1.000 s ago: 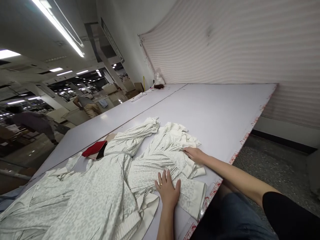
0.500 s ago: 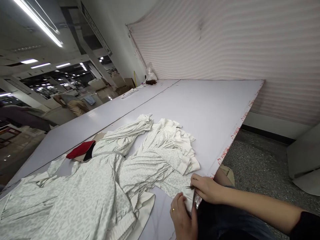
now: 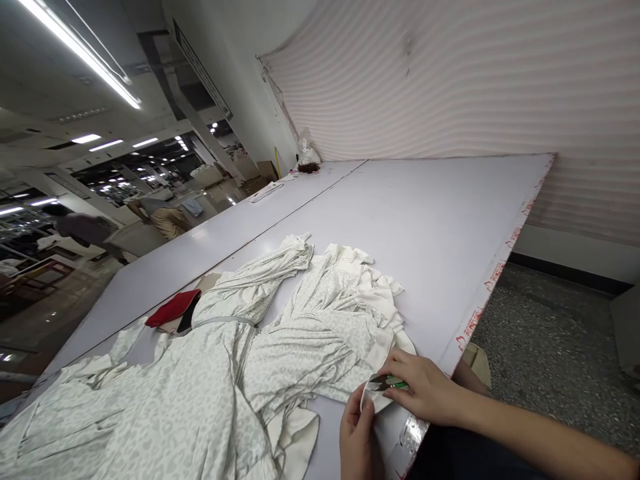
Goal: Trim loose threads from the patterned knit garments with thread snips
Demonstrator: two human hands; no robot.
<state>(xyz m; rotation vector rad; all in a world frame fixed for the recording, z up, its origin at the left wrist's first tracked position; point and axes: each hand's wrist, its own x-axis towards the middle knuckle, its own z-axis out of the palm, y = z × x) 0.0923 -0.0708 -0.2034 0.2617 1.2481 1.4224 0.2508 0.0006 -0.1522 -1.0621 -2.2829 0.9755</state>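
My right hand [image 3: 425, 390] is closed around small thread snips [image 3: 395, 382] with a green part, their blades pointing left. My left hand [image 3: 357, 430] pinches the edge of a pale leopard-print fabric piece [image 3: 345, 367], close to the blade tips. The blades lie at this edge; whether they touch it I cannot tell. That piece belongs to a heap of similar white and grey garments [image 3: 200, 373] spread to the left on the table. A grey band [image 3: 225, 321] runs across part of the heap.
The white table [image 3: 410, 220] has a taped right edge with red print [image 3: 473, 323]. A red cloth [image 3: 173, 308] lies beyond the heap. Papers [image 3: 265, 192] and a plastic bag [image 3: 307, 155] are at the far end. Two people [image 3: 167, 217] [image 3: 83, 227] bend over in the background.
My left hand has come up and now pinches the fabric edge. The snips have turned so more of them shows, and they are beside that edge. The view has shifted slightly.
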